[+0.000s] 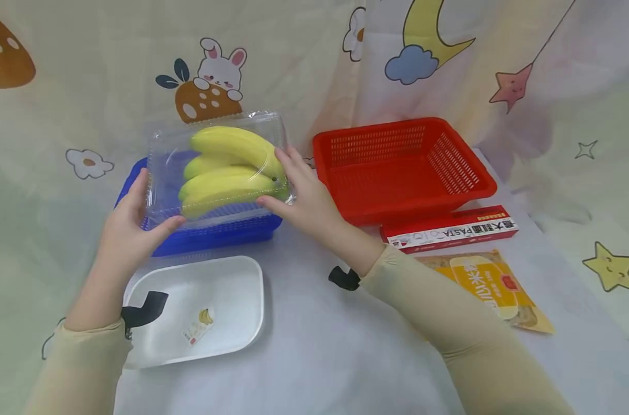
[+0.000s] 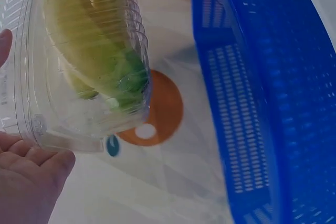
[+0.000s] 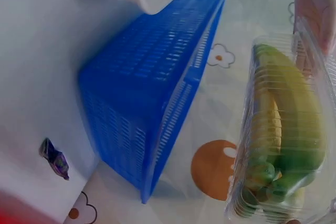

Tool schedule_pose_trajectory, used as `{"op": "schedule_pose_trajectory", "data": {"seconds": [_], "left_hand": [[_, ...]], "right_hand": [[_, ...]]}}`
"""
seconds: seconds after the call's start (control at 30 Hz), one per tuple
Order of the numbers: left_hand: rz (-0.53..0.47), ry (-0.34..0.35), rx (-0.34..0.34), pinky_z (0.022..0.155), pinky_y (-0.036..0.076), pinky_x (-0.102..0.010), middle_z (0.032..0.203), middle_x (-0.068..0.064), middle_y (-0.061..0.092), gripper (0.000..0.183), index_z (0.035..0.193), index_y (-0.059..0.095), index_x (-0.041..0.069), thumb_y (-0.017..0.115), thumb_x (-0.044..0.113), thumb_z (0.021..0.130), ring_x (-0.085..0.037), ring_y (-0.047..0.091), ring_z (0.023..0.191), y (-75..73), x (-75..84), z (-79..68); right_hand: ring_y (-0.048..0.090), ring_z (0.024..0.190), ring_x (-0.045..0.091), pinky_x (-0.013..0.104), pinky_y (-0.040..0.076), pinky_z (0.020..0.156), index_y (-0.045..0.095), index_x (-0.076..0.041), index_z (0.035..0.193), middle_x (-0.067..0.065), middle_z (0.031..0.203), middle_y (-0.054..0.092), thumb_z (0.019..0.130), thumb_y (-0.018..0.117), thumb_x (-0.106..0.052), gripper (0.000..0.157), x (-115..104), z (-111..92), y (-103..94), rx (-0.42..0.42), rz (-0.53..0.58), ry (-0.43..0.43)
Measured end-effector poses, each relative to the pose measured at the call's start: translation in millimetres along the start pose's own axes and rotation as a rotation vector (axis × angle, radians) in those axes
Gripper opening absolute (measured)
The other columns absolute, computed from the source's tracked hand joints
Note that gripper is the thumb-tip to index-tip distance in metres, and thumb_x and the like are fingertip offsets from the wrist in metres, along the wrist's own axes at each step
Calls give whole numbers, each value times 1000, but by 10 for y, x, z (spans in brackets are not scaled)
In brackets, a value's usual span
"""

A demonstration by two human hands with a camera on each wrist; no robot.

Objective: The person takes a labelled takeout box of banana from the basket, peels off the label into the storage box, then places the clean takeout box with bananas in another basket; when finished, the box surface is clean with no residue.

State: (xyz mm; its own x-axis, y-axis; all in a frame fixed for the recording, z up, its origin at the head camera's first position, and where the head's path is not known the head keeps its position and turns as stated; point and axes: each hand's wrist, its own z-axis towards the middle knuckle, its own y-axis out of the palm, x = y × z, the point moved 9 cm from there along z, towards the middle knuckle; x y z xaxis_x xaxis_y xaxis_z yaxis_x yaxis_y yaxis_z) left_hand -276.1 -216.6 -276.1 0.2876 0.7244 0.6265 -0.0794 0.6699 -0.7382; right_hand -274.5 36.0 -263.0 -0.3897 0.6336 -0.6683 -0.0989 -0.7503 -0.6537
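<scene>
A clear plastic clamshell box (image 1: 165, 144) with several yellow bananas (image 1: 228, 181) in it is held up between both hands. The left hand (image 1: 130, 227) grips the box's left side, its thumb along the near edge. At the opposite end the right hand (image 1: 316, 199) grips it, thumb at the near corner and fingers over the side. Under the box is a blue perforated basket (image 1: 215, 237), partly hidden by it in the head view. Both wrist views show the box apart from the basket (image 3: 121, 82), with the bananas' green ends (image 2: 128, 82) visible through the plastic.
Nearest the person stands a white tray (image 1: 260, 300) with a small banana-picture card (image 1: 199, 327). A red basket (image 1: 376, 214) is to the right, with a red pasta box (image 1: 451, 229) and a yellow food packet (image 1: 488, 282) before it. A small purple object (image 3: 54, 158) lies by the blue basket.
</scene>
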Motion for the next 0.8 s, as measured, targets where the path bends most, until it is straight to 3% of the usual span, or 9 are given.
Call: {"op": "schedule_pose_trajectory", "data": {"seconds": [0.17, 0.43, 0.57, 0.8], "left_hand": [[-21, -73, -73, 102, 23, -62, 153, -2, 3, 88, 145, -2, 30, 61, 39, 84, -42, 15, 136, -33, -324, 207], [29, -135, -135, 101, 21, -66, 153, -5, -1, 90, 143, -10, 34, 55, 50, 84, -47, 14, 134, 50, -603, 482], [72, -135, -165, 100, 21, -67, 153, -9, 0, 92, 144, -11, 28, 54, 53, 83, -47, 15, 133, 138, -688, 544], [-20, -149, -187, 105, 16, -63, 153, -5, -4, 91, 145, -9, 25, 56, 47, 85, -39, 5, 138, 217, -859, 582]], "right_hand": [[11, 141, 16, 43, 26, 111, 6, -19, 147, 2, 154, 10, 76, 64, -54, 98, 51, 276, 251, -48, -41, 55], [11, 141, 18, 38, 23, 113, 3, -14, 147, 5, 154, 5, 83, 57, -52, 92, 214, 591, 574, -175, -110, 82], [14, 141, 23, 39, 23, 113, 2, -9, 147, 9, 154, 4, 86, 54, -48, 89, 292, 646, 693, -202, -151, 90], [11, 141, 22, 44, 17, 114, 0, -7, 146, 8, 154, 5, 88, 46, -50, 86, 375, 631, 917, -226, -190, 126]]}}
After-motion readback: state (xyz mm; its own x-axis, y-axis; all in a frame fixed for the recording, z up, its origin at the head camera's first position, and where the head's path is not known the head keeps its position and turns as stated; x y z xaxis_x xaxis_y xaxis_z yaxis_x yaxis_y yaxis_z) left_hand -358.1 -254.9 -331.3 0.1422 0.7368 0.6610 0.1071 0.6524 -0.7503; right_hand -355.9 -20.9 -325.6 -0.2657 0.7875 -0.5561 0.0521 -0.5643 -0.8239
